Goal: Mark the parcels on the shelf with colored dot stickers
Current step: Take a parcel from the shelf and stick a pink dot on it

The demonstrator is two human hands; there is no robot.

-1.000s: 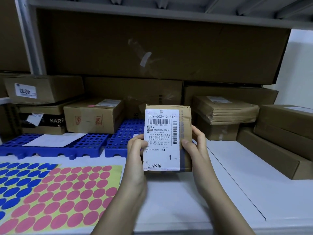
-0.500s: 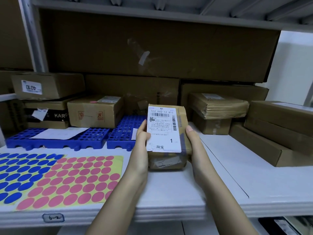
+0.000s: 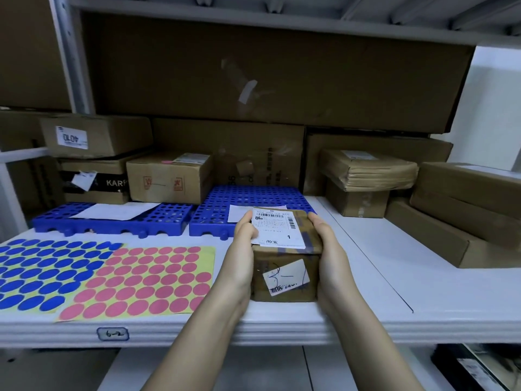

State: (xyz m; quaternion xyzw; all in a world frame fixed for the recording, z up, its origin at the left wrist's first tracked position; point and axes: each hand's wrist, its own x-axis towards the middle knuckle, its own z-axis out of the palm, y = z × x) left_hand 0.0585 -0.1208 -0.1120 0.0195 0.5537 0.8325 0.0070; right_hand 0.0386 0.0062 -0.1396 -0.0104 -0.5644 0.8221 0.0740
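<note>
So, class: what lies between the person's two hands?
In the head view, the small parcel sits between the left hand and right hand, gripped on both sides.

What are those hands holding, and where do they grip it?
A small brown parcel, gripped by its two sides: left hand on the left side, right hand on the right.

the shelf edge (image 3: 282, 331) carries a tag (image 3: 113, 334) reading "6-2". a dark box (image 3: 95, 180) shows "karp", cut off. an upper-left box's label (image 3: 71, 137) reads "4010", upside down. the held parcel's shipping label (image 3: 277, 230) shows a large "1"; its remaining print is blurred.
</note>
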